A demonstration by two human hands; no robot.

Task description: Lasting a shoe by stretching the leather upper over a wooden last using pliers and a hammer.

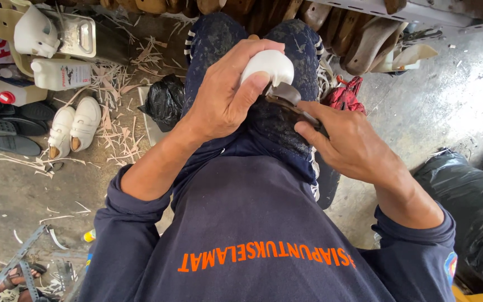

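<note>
Nearest the camera was the person's dark blue sweatshirt (252, 235), sleeves pushed up the forearms. Above it, over the knees in mottled dark trousers (286, 39), the left hand (225, 95) was wrapped around a smooth white shaped piece (266, 66), its grip clamped on it with the thumb pressed along the lower side. The right hand (347, 145) held its grip closed on a dark-handled blade tool (286, 99), whose tip met the underside of the white piece right beside the left thumb. That closeness looked like the main hazard: if the blade slipped off the curved, smooth surface, it would likely run into the thumb or down onto the thigh below. A grip loosened on the white piece could also let it twist under the cut. Farther off, on the concrete floor (23, 190), lay pale shavings (113, 128), a pair of small white shoes (74, 127), a black plastic bag (164, 102) and a red cloth (346, 94); beyond the knees ran a rack of brown wooden shoe forms (359, 39).
</note>
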